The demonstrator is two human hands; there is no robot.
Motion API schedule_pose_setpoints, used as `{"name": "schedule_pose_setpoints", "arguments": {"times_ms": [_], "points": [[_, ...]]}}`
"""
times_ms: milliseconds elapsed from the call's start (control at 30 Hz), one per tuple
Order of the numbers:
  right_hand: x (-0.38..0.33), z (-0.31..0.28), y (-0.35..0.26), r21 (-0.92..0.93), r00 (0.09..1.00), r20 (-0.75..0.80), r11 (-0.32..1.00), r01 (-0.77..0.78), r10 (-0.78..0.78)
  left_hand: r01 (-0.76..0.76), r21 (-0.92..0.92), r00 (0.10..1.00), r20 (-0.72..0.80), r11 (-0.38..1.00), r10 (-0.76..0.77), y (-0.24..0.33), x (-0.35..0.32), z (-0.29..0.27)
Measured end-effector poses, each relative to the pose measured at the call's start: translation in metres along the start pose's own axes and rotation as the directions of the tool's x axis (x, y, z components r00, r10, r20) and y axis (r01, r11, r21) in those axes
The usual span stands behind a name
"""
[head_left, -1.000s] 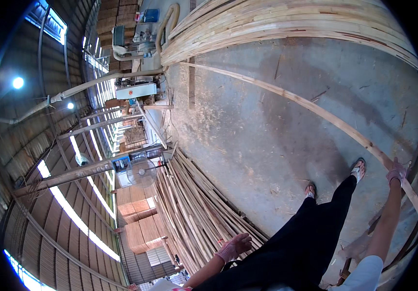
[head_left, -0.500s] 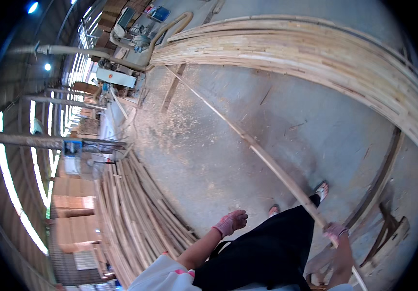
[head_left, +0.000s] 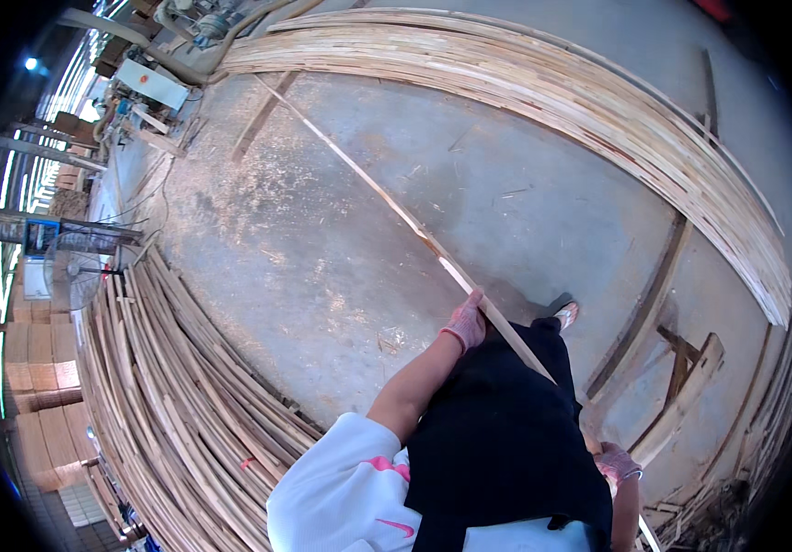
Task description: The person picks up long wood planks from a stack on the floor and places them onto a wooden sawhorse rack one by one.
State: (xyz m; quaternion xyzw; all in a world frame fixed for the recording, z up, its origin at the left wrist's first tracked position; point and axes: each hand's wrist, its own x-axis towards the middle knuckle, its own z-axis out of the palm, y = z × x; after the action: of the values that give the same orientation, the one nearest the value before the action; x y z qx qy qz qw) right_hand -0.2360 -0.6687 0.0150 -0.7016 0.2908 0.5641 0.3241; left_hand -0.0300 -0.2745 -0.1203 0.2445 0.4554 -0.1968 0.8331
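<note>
A long, narrow wooden strip [head_left: 396, 210] runs slantwise across my front, from the far left of the floor to the lower right. My left hand [head_left: 467, 322], in a pinkish glove, is closed around it near the middle of the view. Farther back along it, beside my right hip, my right hand [head_left: 619, 463] grips the same strip in a matching glove. Part of the right hand's fingers is hidden. The strip's far end appears to reach close to a board lying on the floor; whether it touches cannot be told.
A wide stack of pale strips [head_left: 543, 78] curves along the far side to the right. At left lies a pile of long brown poles [head_left: 203, 386], near a fan [head_left: 79, 271]. A wooden trestle [head_left: 681, 400] stands at right. Machinery [head_left: 152, 85] and sawdust are at far left.
My left hand has moved from hanging free to gripping the strip. My right hand still holds it, now lower and nearer my hip. The view has shifted with my body.
</note>
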Motion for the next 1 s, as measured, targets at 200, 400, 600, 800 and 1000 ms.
{"name": "schedule_pose_setpoints", "arguments": {"times_ms": [200, 400, 600, 800, 1000], "points": [[-0.053, 0.021, 0.045, -0.477, 0.879, -0.395, 0.877, 0.052, -0.267, -0.022, 0.007, 1.000, 0.016, 1.000, 0.022, -0.013, 0.001, -0.020], [-0.030, 0.022, 0.150, -0.383, 0.703, -0.701, 0.896, -0.225, -0.123, -0.062, -0.013, 0.992, -0.108, 0.998, 0.060, -0.037, -0.022, 0.007], [-0.007, -0.004, 0.197, -0.385, 0.678, -0.714, 0.906, -0.174, -0.173, -0.141, 0.366, 0.937, -0.250, 0.920, 0.243, -0.074, -0.005, 0.004], [0.000, -0.011, 0.199, -0.346, 0.651, -0.741, 0.924, -0.160, -0.165, -0.026, 0.498, 0.895, -0.375, 0.867, 0.243, -0.082, -0.025, -0.006], [0.031, -0.017, 0.213, -0.354, 0.630, -0.726, 0.935, 0.002, -0.276, -0.112, 0.263, 0.919, -0.339, 0.958, 0.201, -0.086, -0.001, -0.035]]}}
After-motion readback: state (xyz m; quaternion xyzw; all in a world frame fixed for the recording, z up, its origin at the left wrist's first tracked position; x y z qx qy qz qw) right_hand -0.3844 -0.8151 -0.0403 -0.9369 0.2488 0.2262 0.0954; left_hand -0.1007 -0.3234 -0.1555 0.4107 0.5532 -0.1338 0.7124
